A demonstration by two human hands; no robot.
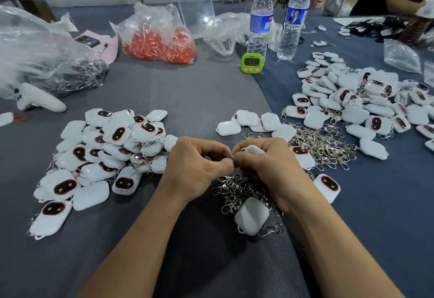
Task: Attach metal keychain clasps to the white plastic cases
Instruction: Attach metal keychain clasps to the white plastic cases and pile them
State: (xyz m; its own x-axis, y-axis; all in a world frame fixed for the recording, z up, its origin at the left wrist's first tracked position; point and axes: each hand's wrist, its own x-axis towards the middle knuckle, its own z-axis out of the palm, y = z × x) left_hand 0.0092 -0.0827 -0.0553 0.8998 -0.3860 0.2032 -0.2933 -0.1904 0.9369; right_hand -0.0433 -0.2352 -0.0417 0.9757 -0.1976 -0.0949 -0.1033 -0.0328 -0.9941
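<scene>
The grey cloth (206,100) carried a heap of cases (105,152) on the left, several already wearing clasps, and a tangle of loose clasps (237,192) lay under the wrists. Between them the right hand (272,170) curled round one white case (253,150), raised just above the tangle. The left hand (199,166) pinched something small against it with thumb and forefinger, and a glint of a split ring (234,155) showed at the fingertips. The step looked like threading that ring through the case's lug. It would go best with the case braced firm and the lug turned toward the left hand, the ring's end prised open by a nail and then wound round rather than forced. The case was a smooth, rounded white shell, mostly hidden by fingers; its lug could not be seen, and the ring was only a bright speck
</scene>
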